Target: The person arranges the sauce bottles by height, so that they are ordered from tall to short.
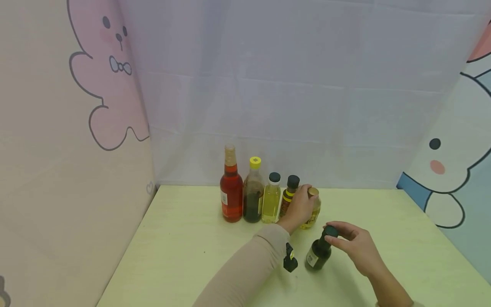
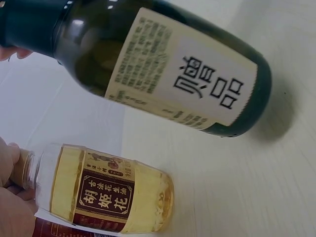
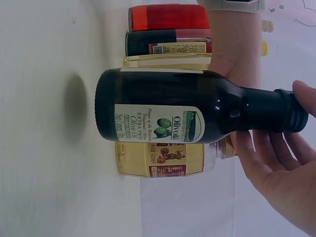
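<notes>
My left hand [image 1: 300, 208] reaches across to the end of a row of bottles and grips a clear bottle of golden peanut oil [image 1: 316, 209] at its capped neck. That bottle stands upright on the table. Nearer to me, my right hand [image 1: 358, 249] pinches the dark cap of a green olive oil bottle [image 1: 314, 257] between thumb and fingers. The olive oil bottle tilts a little, and its shadow lies apart from its base in the right wrist view. Its front label [image 3: 160, 123] reads Olivoila. A back label [image 2: 185, 74] shows in the left wrist view.
Left of the peanut oil stand a bottle of red liquid [image 1: 232, 198], a yellow-capped dark bottle [image 1: 253, 196], a pale yellow oil bottle [image 1: 271, 202] and a black-capped bottle [image 1: 293, 182], partly behind my left hand. A white curtain [image 1: 268, 106] hangs behind the table [image 1: 172, 256].
</notes>
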`<act>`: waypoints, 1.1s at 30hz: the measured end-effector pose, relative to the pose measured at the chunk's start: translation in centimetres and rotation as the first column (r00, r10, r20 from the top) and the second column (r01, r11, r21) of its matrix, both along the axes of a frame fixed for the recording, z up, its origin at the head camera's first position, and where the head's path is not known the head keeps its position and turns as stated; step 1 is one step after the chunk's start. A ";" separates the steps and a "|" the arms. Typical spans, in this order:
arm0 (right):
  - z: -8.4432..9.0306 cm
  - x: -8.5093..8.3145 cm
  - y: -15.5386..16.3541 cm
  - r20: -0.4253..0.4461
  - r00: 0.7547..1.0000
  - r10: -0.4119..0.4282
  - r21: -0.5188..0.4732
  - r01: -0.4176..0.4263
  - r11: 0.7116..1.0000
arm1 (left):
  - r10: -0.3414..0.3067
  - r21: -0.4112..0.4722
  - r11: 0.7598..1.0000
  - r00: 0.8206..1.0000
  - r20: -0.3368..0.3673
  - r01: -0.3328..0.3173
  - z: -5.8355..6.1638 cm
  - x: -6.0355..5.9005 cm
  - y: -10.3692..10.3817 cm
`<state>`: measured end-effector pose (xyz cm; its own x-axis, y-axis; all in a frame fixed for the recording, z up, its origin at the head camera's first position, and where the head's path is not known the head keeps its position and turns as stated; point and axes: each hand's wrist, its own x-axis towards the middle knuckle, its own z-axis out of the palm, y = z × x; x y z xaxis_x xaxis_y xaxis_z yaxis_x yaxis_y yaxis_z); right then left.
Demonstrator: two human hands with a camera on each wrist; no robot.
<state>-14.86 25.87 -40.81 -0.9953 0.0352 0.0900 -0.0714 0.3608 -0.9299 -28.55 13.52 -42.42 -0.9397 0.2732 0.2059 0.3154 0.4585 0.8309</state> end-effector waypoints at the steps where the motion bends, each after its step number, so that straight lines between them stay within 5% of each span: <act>1: 0.0 -0.1 0.1 -0.006 1.000 -0.002 0.009 0.002 1.000 | 0.000 -0.003 1.000 1.000 -0.003 0.000 0.0 0.0 0.0; 10: 0.2 -1.2 0.9 -0.021 0.999 -0.028 -0.039 0.027 0.999 | 0.013 -0.015 1.000 1.000 -0.009 -0.013 -0.1 -0.1 0.1; 33: 0.0 -4.5 1.9 -0.038 0.985 -0.166 0.047 0.168 0.985 | -0.019 -0.004 1.000 1.000 -0.019 0.019 -0.1 0.0 0.0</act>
